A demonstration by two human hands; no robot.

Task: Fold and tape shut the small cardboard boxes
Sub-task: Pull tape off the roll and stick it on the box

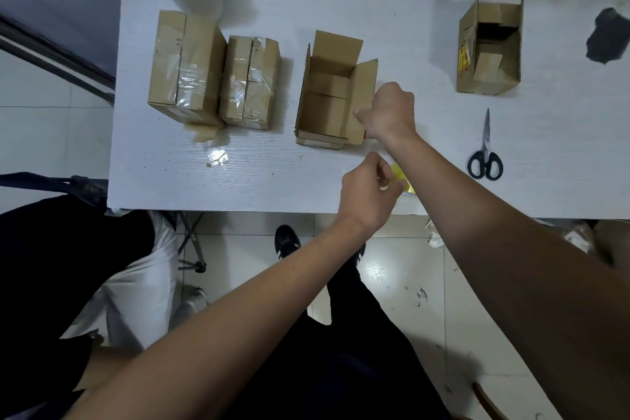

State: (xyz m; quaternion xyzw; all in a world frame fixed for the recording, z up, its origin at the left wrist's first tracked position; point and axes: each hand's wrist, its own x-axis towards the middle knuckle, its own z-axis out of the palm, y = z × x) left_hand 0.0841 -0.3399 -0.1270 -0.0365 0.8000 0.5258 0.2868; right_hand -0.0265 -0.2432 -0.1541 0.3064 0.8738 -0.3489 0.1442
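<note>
Open box point(332, 95) mid-tabletop, right hand point(388, 112) pinching its right flap, left hand point(370, 191) curled near front edge — seemingly gripping yellow tape roll point(402, 177), scissors point(484, 153) right

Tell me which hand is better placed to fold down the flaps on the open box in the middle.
Probably the right hand: it already touches the right flap of the open box. The left hand sits nearer the table edge, curled around something yellow.

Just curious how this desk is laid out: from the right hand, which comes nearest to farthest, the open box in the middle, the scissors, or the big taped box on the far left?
From the right hand, in the head view:
1. Open box, touching it, just left.
2. Scissors, to its right.
3. Big taped box, far left.
</note>
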